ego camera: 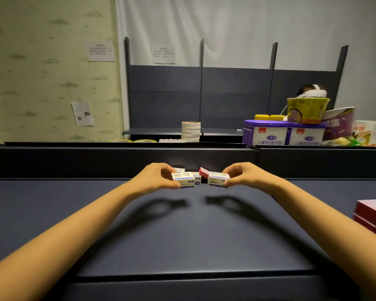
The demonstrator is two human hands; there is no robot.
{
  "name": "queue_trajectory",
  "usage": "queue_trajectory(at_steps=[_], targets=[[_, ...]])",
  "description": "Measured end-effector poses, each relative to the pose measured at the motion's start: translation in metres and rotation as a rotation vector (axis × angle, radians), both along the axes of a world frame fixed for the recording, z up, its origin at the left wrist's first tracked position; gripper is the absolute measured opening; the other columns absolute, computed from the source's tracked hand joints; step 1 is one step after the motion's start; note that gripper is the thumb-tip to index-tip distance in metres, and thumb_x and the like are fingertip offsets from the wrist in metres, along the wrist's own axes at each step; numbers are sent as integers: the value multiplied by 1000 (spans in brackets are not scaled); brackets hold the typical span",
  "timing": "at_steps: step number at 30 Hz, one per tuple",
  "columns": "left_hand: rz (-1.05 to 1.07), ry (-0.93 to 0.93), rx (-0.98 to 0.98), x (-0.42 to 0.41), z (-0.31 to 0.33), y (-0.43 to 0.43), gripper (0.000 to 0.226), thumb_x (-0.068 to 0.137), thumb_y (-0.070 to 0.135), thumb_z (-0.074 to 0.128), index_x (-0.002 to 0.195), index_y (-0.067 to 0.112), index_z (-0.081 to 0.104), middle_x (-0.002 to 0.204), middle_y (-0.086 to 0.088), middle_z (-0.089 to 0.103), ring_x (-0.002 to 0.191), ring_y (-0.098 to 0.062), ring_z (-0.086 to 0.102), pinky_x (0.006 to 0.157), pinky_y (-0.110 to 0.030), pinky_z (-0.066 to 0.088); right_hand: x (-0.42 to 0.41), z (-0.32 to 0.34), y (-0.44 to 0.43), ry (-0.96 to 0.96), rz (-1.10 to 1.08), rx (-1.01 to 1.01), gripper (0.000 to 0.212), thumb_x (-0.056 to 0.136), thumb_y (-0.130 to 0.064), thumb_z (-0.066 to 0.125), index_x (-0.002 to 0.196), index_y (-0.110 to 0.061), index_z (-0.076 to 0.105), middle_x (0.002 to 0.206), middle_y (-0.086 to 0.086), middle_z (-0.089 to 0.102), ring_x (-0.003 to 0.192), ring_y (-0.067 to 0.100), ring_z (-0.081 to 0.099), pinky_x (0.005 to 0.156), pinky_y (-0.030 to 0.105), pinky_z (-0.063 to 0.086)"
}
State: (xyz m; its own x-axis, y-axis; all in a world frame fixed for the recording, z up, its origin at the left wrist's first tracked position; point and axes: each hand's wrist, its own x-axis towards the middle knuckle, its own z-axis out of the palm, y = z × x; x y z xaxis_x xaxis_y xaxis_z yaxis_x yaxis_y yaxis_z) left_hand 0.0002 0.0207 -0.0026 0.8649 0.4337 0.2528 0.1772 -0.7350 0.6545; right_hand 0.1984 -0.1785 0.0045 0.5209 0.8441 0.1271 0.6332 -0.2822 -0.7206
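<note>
Both my arms reach out over a dark shelf board [182, 231]. My left hand [154, 177] pinches a small white box with blue print [183, 180] between thumb and fingers, lifted a little above the board. My right hand [243, 175] pinches a matching white and blue box [217, 180] the same way. Behind and between them lie a few more small boxes: a white one [197, 178], another white one [179, 169] half hidden by my left fingers, and a red and white one [203, 172] tilted against the shelf's back wall.
A stack of pink boxes [372, 213] sits at the board's right edge. Beyond the back wall stand purple-lidded tubs [282, 133], a yellow bowl [306, 109], a stack of tape rolls [191, 131] and snack packets [369, 132]. A person's head shows behind the bowl.
</note>
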Motion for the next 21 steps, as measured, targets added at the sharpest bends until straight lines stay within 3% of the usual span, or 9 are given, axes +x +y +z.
queue_trajectory(at_steps=[7, 11, 16, 21], targets=[[-54, -36, -8, 1, 9, -69, 43, 76, 25, 76, 114, 15, 60, 104, -1, 68, 94, -13, 65, 85, -25, 52, -13, 23, -71, -32, 67, -23, 33, 80, -18, 70, 111, -17, 60, 105, 0, 65, 99, 13, 61, 82, 19, 49], [-73, -72, -37, 0, 13, -117, 36, 77, 24, 74, 111, 20, 62, 101, 4, 68, 90, -7, 65, 74, -14, 51, -15, 30, -121, -43, 86, -44, 32, 81, -16, 69, 112, -14, 60, 105, 1, 65, 96, 11, 61, 80, 18, 49], [-61, -82, -97, 4, 14, -191, 38, 79, 25, 72, 115, 18, 61, 107, 1, 67, 98, -11, 64, 82, -19, 50, -10, 36, -195, -38, 135, -45, 29, 79, -13, 70, 107, -17, 61, 101, -1, 66, 94, 10, 63, 80, 19, 49], [-108, -83, -124, 25, 17, -277, 30, 80, 24, 70, 108, 24, 58, 95, 12, 65, 87, -3, 62, 69, -12, 47, 4, 41, -280, -71, 124, -43, 29, 81, -16, 69, 108, -18, 61, 103, 0, 67, 96, 13, 63, 80, 20, 50]])
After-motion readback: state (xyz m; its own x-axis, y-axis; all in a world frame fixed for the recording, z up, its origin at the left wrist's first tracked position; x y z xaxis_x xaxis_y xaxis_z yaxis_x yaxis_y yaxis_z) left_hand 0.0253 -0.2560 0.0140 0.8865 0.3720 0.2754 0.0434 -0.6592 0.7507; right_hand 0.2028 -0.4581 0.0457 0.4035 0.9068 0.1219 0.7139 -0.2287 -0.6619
